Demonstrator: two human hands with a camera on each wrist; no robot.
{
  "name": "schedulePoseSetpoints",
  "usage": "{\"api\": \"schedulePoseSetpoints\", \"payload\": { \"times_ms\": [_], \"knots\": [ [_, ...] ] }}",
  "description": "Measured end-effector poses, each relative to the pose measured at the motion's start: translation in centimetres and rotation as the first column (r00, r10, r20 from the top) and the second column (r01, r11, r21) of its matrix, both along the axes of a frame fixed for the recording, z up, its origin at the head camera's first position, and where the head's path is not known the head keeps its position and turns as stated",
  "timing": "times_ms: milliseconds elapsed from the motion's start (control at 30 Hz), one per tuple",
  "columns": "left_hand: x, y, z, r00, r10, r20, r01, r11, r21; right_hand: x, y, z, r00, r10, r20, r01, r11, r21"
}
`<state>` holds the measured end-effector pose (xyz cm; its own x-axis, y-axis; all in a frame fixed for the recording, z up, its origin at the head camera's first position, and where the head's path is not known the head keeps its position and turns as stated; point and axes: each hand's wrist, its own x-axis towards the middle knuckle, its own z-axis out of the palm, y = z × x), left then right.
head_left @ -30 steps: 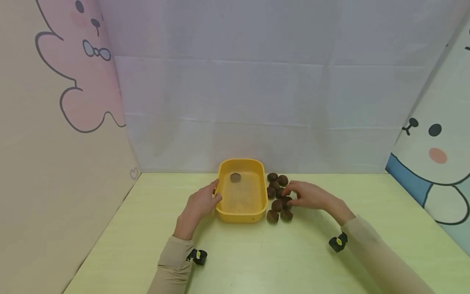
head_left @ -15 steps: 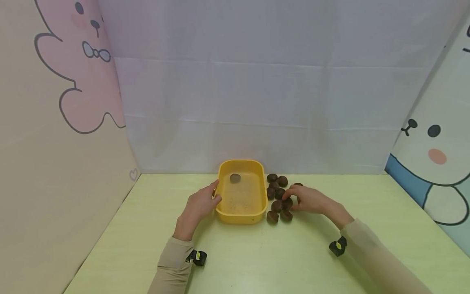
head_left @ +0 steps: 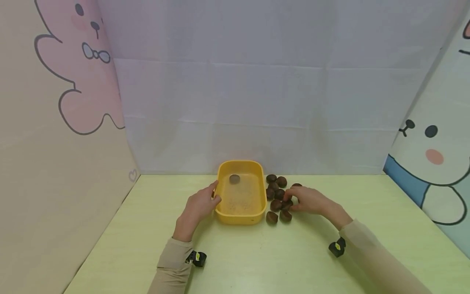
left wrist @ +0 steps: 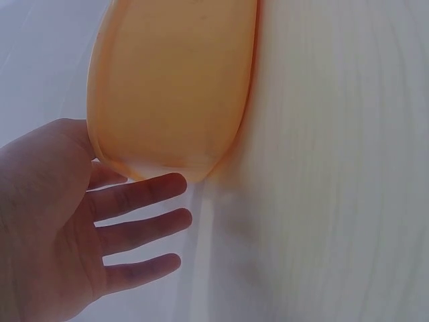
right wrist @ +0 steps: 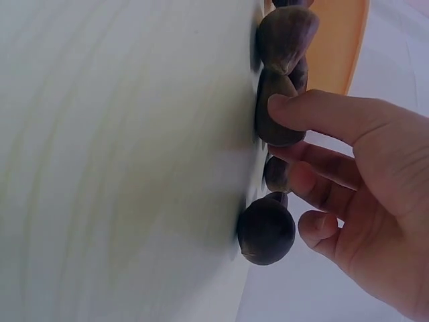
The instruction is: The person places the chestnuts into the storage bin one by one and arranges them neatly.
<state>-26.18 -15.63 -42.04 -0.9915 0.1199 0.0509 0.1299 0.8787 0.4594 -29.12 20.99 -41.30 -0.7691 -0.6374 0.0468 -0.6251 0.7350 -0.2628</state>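
A yellow plastic tray [head_left: 240,219] stands against the back wall, one grey-brown roundish object [head_left: 234,179] inside it near the far end. My left hand [head_left: 198,206] holds the tray's left rim with the thumb over it; in the left wrist view, three fingers stretch out below the tray. Several brown chestnuts [head_left: 272,217] lie loosely grouped along the tray's right side. Among them, my right hand [head_left: 308,200] pinches one chestnut [right wrist: 276,124] between thumb and forefinger, low at the table. Another chestnut [right wrist: 267,231] sits apart, beyond the right hand's curled fingers.
The light green table [head_left: 249,261] meets a pale cloth-covered back wall [head_left: 227,94] just behind the tray. Side panels with cartoon animals stand left [head_left: 77,171] and right [head_left: 422,171]. A small black camera is strapped to each wrist.
My right hand has shifted slightly down and closed its fingertips on a chestnut; the chestnut behind its knuckles has come into view. The left hand and tray have stayed in place.
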Motion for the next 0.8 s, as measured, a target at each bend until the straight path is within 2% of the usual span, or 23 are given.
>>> {"api": "schedulePoseSetpoints", "payload": {
  "times_ms": [233, 567, 800],
  "knots": [
    [0.1, 0.0, -0.1, 1.0, 0.004, 0.006, -0.004, 1.0, 0.011, 0.1, 0.1, 0.5, 1.0, -0.002, -0.024, 0.001, 1.0, -0.023],
    [0.2, 0.0, -0.1, 1.0, -0.001, 0.007, 0.001, 1.0, 0.013, -0.3, -0.7, 2.2, 0.997, 0.021, -0.078, -0.027, 0.997, -0.078],
    [0.2, 0.0, 0.1, 1.0, 0.001, 0.018, -0.001, 1.0, 0.014, -0.2, -2.0, 3.5, 0.999, 0.033, -0.038, -0.038, 0.987, -0.158]
  ]
}}
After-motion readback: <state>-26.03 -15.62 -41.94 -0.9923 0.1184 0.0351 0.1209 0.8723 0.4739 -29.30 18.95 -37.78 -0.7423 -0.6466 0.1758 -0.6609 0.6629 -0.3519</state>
